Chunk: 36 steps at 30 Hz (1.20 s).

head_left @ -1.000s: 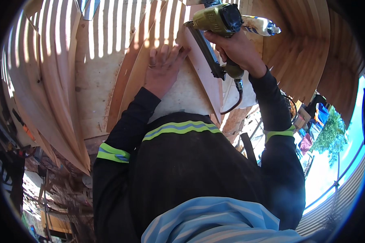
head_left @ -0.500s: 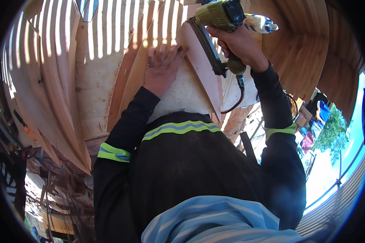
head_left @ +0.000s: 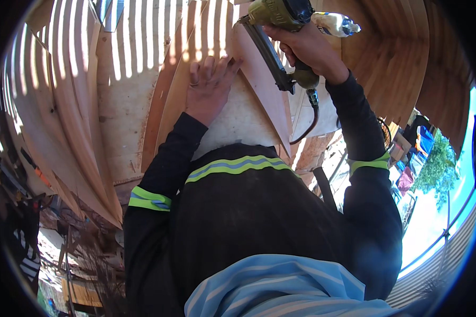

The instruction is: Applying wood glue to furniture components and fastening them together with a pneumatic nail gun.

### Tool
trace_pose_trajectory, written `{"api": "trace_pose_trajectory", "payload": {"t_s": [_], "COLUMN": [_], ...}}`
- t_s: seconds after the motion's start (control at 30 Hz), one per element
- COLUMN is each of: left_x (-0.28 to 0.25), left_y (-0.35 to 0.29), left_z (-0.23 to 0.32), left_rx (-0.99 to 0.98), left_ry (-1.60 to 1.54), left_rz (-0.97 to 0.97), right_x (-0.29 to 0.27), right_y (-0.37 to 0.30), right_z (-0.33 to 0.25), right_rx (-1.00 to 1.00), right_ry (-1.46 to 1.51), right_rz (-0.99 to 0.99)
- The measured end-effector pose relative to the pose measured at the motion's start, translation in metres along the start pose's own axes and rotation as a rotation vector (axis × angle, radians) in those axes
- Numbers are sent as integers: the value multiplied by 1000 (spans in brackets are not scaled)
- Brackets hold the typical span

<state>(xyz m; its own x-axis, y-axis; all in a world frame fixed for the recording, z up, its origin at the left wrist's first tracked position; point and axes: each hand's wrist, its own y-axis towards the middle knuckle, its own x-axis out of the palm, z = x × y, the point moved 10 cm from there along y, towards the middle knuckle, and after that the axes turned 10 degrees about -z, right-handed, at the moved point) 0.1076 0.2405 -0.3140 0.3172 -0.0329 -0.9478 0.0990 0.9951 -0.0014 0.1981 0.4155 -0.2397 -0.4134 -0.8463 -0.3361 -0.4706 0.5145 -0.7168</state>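
Note:
My right hand (head_left: 313, 50) grips an olive-green pneumatic nail gun (head_left: 281, 15) by its handle, its long dark magazine slanting down toward me. From the handle's base an air hose (head_left: 316, 120) curves down and left. The gun's nose is by the far part of a pale, tapering wooden board (head_left: 263, 87); whether it touches the wood I cannot tell. My left hand (head_left: 210, 91) lies with outstretched fingers on the wood just left of that board, its fingertips near the board's edge. Beneath its wrist side runs a reddish-brown wooden strip (head_left: 160, 111).
A pale plywood surface (head_left: 127, 100) spreads under the work, striped with sunlight at the far end. Curved, thin boards (head_left: 84, 121) stand along the left. Right of the nail gun lies a white bottle (head_left: 333, 24), with brown wooden panels (head_left: 388, 68) beyond it.
My right hand and the nail gun have shifted slightly up and left in the picture. My left hand stays nearly in place on the wood.

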Motion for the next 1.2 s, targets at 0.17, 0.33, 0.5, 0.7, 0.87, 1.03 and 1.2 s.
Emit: {"api": "trace_pose_trajectory", "payload": {"t_s": [0.17, 0.33, 0.5, 0.7, 0.87, 1.03, 1.2], "left_x": [4, 4, -10, -47, -49, -26, -20], "left_y": [0, -1, 5, -30, -65, -65, -61], "left_z": [-1, 0, 4, -32, -69, -69, -71], "left_rx": [-11, 4, 62, 6, -90, -94, -74], "left_ry": [11, -61, -83, -276, -253, -169, -144], "left_rz": [14, -20, -24, -35, -55, -114, -149], "right_x": [6, 13, 5, -24, 0, -8, -31], "right_y": [10, 13, -29, -130, -127, -58, 67], "right_z": [1, -4, 6, 112, 165, 77, 36], "right_rx": [30, 2, -95, 141, 322, -162, -348], "right_ry": [-68, -68, 82, -140, -366, -553, -529], "right_rz": [-51, -39, 49, 403, 374, 584, 541]}}
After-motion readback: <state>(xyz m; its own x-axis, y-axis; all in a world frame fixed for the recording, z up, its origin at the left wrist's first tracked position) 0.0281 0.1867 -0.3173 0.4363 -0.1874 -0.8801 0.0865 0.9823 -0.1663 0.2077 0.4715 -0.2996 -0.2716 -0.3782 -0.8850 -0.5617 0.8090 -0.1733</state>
